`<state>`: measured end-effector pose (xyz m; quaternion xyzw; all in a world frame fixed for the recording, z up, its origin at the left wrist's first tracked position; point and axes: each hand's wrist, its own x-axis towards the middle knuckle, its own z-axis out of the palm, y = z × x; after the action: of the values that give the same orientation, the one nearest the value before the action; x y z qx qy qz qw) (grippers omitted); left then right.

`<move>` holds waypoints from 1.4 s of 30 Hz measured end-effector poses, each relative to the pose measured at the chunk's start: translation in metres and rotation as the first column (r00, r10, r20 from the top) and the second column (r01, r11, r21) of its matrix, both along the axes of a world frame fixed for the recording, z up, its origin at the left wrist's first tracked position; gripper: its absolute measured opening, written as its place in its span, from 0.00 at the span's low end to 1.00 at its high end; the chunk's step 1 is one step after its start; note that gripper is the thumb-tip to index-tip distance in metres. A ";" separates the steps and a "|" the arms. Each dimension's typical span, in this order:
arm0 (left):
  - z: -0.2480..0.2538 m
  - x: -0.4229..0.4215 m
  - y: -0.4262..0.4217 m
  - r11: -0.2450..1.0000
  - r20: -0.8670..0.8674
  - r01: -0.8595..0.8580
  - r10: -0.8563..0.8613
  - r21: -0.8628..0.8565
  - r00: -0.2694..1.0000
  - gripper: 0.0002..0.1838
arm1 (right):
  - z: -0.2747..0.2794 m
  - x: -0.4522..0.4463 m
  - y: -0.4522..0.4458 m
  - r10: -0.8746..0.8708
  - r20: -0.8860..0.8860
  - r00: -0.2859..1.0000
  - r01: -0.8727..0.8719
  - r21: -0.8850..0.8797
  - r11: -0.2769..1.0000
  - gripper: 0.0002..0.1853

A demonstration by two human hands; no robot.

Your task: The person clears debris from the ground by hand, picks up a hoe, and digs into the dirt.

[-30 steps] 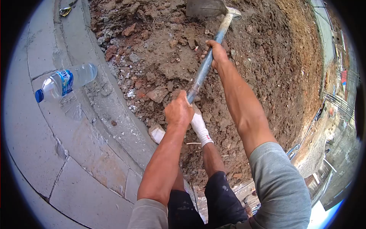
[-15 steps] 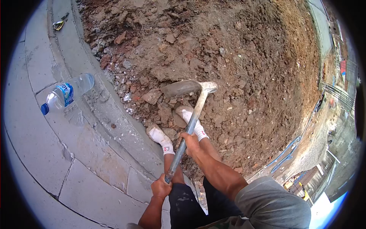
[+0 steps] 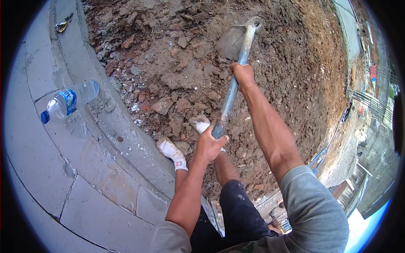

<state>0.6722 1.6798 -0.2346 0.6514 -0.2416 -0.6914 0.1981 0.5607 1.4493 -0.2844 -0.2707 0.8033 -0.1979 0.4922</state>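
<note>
Both my hands are wrapped round the handle of a hoe (image 3: 230,95). My left hand (image 3: 209,145) grips the butt end of the handle, above my feet. Farther up, close to the head, my right hand (image 3: 243,75) is closed on the same handle. The wide metal blade (image 3: 231,42) points to the left over the brown soil (image 3: 181,80); whether it touches the ground I cannot tell. My feet, in dirty white socks (image 3: 171,152), stand among the clods at the edge of the paving.
On the grey concrete paving (image 3: 105,181) at the left lies a water bottle (image 3: 69,101) with a blue cap. A crumpled wrapper (image 3: 61,27) is farther up the kerb. Broken bricks and stones line the soil's left edge. Blue pipes (image 3: 319,158) lie at the right.
Both hands have moved forward and up with the hoe, arms stretched out. Its head has gone from just ahead of my feet to farther out over the soil and rightward.
</note>
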 end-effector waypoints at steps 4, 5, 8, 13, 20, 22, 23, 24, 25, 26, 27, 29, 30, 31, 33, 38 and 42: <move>0.068 -0.004 0.092 0.983 0.071 -0.040 0.028 0.181 0.997 0.20 | 0.013 0.018 0.117 0.136 -0.019 0.991 -0.128 0.237 0.963 0.12; 0.081 -0.009 0.117 0.978 0.098 -0.088 0.070 0.191 0.993 0.21 | 0.024 0.021 0.142 0.115 0.016 0.993 -0.115 0.268 0.956 0.12; 0.093 -0.013 0.160 0.979 0.118 -0.097 0.076 0.177 0.990 0.21 | 0.040 0.032 0.171 0.104 0.088 0.991 -0.122 0.233 0.965 0.13; 0.054 0.010 0.089 0.982 -0.001 -0.187 0.187 -0.011 0.982 0.19 | 0.090 0.067 0.084 0.219 0.056 0.974 -0.219 -0.010 0.976 0.14; 0.014 0.053 0.009 0.941 0.098 -0.320 0.331 -0.115 0.939 0.20 | 0.045 0.127 0.006 0.363 -0.103 0.926 -0.376 -0.196 0.906 0.11; 0.030 0.032 0.065 0.922 0.156 -0.343 0.318 0.178 0.935 0.20 | -0.022 0.113 0.070 0.457 -0.098 0.884 -0.455 0.038 0.890 0.15; 0.055 0.018 0.091 0.912 0.243 -0.338 0.281 0.234 0.928 0.21 | -0.027 0.106 0.110 0.553 -0.121 0.824 -0.534 0.162 0.830 0.19; 0.064 0.011 0.113 0.894 0.247 -0.371 0.311 0.251 0.918 0.21 | 0.004 0.112 0.129 0.561 -0.112 0.821 -0.537 0.185 0.823 0.20; 0.066 -0.006 0.149 0.891 0.253 -0.349 0.280 0.291 0.926 0.22 | 0.028 0.111 0.147 0.570 -0.144 0.809 -0.545 0.181 0.819 0.18; 0.087 -0.010 0.154 0.889 0.250 -0.376 0.314 0.261 0.916 0.22 | 0.051 0.112 0.159 0.544 -0.108 0.832 -0.513 0.225 0.828 0.17; 0.098 -0.015 0.165 0.880 0.206 -0.383 0.334 0.281 0.920 0.21 | 0.067 0.108 0.173 0.532 -0.088 0.842 -0.507 0.205 0.837 0.17; 0.091 -0.018 0.163 0.880 0.124 -0.410 0.391 0.242 0.912 0.20 | 0.081 0.112 0.169 0.504 -0.054 0.862 -0.499 0.086 0.863 0.17; 0.091 -0.009 0.143 0.883 0.162 -0.442 0.419 0.158 0.894 0.18 | 0.089 0.122 0.151 0.520 -0.079 0.850 -0.521 0.019 0.854 0.17; 0.077 0.001 0.126 0.882 0.122 -0.462 0.450 0.096 0.885 0.16 | 0.095 0.133 0.133 0.532 -0.104 0.841 -0.537 -0.036 0.843 0.17; 0.051 0.028 0.088 0.863 0.070 -0.504 0.505 -0.028 0.860 0.14 | 0.111 0.170 0.083 0.535 -0.127 0.835 -0.549 -0.138 0.824 0.16; -0.007 0.119 0.027 0.811 -0.030 -0.575 0.576 -0.109 0.817 0.11 | 0.051 0.249 0.017 0.562 -0.154 0.813 -0.581 -0.269 0.768 0.18; 0.042 0.067 0.107 0.772 0.129 -0.587 0.574 0.243 0.808 0.16 | 0.017 0.223 0.106 0.716 -0.137 0.685 -0.699 0.157 0.698 0.23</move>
<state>0.7396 1.7863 -0.1924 0.7311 0.0637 -0.6070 0.3049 0.7839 1.5555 -0.2675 -0.5541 0.6873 0.0708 0.4644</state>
